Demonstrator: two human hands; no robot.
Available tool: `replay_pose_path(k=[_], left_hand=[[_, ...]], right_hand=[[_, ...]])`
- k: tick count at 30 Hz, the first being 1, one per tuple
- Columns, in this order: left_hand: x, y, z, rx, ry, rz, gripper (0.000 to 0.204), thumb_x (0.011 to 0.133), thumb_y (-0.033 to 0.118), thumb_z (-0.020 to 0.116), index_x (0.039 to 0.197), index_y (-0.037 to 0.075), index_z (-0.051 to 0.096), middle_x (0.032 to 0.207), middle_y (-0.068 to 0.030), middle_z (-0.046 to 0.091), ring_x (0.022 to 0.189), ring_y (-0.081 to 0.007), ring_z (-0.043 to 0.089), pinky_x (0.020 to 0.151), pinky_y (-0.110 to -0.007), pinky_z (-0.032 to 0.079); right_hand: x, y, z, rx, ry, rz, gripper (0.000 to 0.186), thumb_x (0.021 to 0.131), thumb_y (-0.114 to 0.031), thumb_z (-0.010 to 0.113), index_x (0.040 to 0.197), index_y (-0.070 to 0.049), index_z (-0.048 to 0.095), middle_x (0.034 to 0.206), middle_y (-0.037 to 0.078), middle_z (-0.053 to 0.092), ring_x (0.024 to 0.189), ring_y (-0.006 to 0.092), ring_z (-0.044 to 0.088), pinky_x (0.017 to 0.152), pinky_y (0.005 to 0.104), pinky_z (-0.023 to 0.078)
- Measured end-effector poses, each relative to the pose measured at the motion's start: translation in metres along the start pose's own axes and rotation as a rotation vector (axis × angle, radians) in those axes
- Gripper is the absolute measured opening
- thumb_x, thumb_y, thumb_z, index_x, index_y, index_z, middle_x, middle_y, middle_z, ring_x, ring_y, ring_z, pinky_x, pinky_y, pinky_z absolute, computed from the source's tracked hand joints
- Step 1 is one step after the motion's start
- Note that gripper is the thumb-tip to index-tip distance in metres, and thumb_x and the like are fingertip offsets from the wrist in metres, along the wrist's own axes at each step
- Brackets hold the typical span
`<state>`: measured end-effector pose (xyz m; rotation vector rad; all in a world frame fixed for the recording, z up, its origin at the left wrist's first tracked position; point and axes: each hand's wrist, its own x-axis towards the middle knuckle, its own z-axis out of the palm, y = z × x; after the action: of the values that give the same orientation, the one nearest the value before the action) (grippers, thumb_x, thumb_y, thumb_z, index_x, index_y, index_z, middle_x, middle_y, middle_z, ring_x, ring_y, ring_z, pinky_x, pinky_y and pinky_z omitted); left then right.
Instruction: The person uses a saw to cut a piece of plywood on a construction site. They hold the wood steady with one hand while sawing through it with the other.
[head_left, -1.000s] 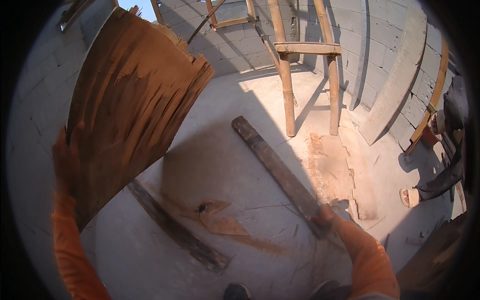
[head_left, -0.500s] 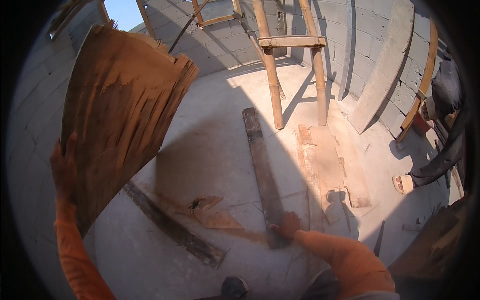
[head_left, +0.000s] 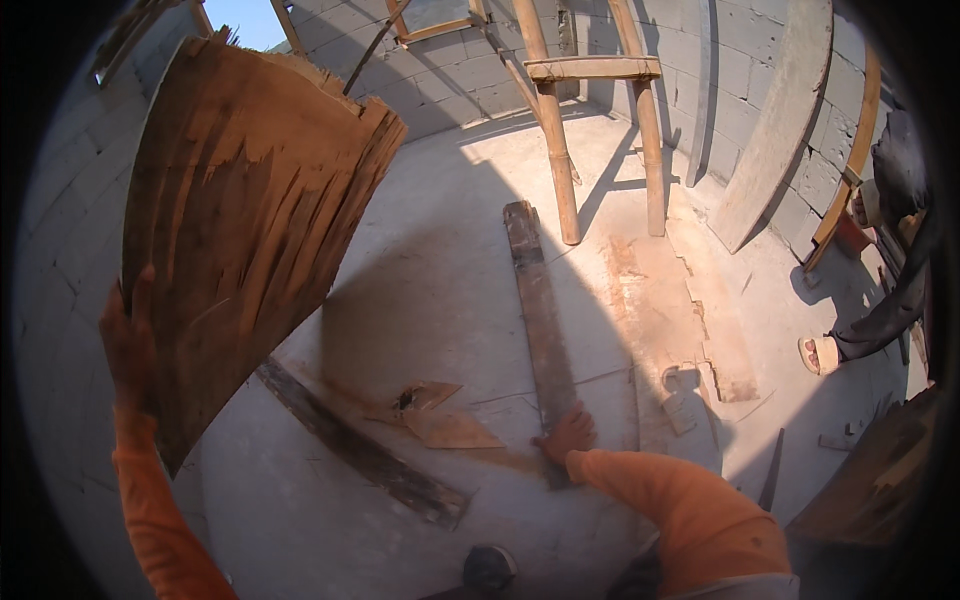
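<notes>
Plank (head_left: 535, 305) had swung from 11 toward 12 o'clock, now lying nearly straight ahead on floor (head_left: 440, 330). Right hand (head_left: 568, 435) lay over its near end; clamping could not be told. Left hand (head_left: 128, 345) pinched sheet (head_left: 240, 200) edge, 9 o'clock.

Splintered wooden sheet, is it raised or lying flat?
Raised, on a slant: the left hand holds up the splintered wooden sheet, whose top overlaps the block wall.
</notes>
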<state>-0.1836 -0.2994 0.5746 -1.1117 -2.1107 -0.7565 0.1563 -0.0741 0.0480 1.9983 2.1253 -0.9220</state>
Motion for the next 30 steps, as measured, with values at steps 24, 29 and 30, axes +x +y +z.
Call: replay_pose_path(k=[24,29,30], left_hand=[[-0.162,0.096,0.076,-0.111,0.037,0.129,0.013,0.101,0.007,0.068,0.103,-0.006,0.068,0.079,-0.0148,0.070,0.062,-0.0248,0.067,0.055,-0.037,0.051],[-0.272,0.128,0.116,-0.104,-0.061,0.290,0.032,0.095,0.007,0.060,0.121,-0.011,0.065,0.119,-0.0294,0.071,0.109,-0.0475,0.071,0.093,-0.049,0.059],[-0.290,0.138,0.123,-0.130,-0.116,0.292,0.039,0.085,0.000,0.068,0.122,-0.009,0.064,0.124,-0.0276,0.070,0.112,-0.0461,0.070,0.097,-0.050,0.057]], right_hand=[[-0.031,0.058,-0.022,0.531,-0.240,-0.539,0.123,0.072,-0.052,0.090,0.151,0.016,0.024,0.152,0.034,0.036,0.144,0.0443,0.037,0.119,0.0518,0.033],[-0.040,0.057,-0.051,0.617,-0.381,-0.522,0.109,0.073,-0.053,0.089,0.145,0.012,0.040,0.139,0.031,0.054,0.131,0.0397,0.056,0.111,0.0469,0.045],[-0.030,0.074,-0.037,0.596,-0.342,-0.532,0.106,0.073,-0.053,0.089,0.144,0.011,0.043,0.136,0.030,0.058,0.127,0.0391,0.059,0.109,0.0464,0.047]])
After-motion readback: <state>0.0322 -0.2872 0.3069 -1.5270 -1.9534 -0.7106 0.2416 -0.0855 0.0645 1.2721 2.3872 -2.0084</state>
